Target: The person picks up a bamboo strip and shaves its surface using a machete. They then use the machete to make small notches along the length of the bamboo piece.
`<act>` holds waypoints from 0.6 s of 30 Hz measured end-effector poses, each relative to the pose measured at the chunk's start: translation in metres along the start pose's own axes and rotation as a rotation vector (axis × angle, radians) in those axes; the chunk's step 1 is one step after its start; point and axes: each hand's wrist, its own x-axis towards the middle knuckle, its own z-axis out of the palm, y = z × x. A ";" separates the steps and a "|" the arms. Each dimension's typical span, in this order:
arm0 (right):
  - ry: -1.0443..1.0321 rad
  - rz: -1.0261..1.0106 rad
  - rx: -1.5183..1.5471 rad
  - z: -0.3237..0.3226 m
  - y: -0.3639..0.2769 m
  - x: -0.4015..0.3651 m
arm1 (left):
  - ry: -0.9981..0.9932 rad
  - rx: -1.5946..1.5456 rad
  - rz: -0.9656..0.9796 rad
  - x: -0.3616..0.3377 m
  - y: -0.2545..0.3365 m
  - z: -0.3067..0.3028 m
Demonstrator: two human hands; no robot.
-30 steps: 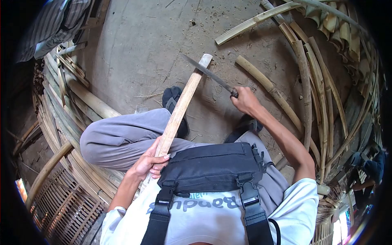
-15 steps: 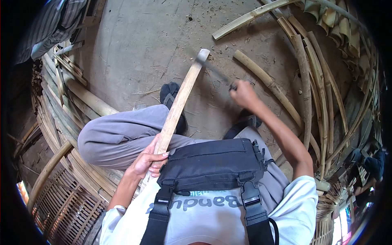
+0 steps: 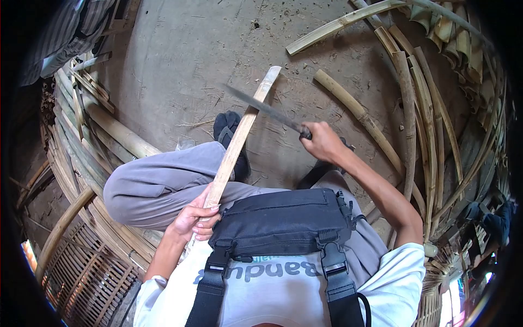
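Note:
A pale split bamboo strip (image 3: pixel 239 136) slants up from my lap over the floor. My left hand (image 3: pixel 192 220) is closed round its lower end, beside the black bag (image 3: pixel 283 220) on my chest. My right hand (image 3: pixel 322 143) grips the dark handle of a long knife (image 3: pixel 267 110). The blade lies across the upper part of the strip and sticks out past it to the left. Whether the edge touches the wood cannot be made out.
Bamboo pieces (image 3: pixel 359 113) lie on the floor (image 3: pixel 180 60) at the right, more long poles (image 3: pixel 122 131) at the left. A woven bamboo lattice (image 3: pixel 92 272) is at the lower left. A person in striped clothing (image 3: pixel 65 35) is at the upper left.
My right hand and the knife have moved down along the strip, from near its far tip towards me. My left hand still holds the lower end.

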 end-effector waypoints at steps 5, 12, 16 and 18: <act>0.034 0.187 0.042 -0.014 0.028 0.027 | -0.079 -0.059 -0.021 -0.002 0.000 -0.006; 0.094 0.080 0.082 -0.003 0.016 0.022 | -0.215 -0.259 -0.010 -0.002 -0.002 -0.010; 0.039 0.146 0.124 -0.007 0.000 0.016 | -0.308 -0.407 -0.021 -0.003 -0.001 -0.002; -0.044 0.094 0.139 -0.002 -0.004 0.007 | -0.342 -0.427 -0.028 -0.003 -0.001 -0.001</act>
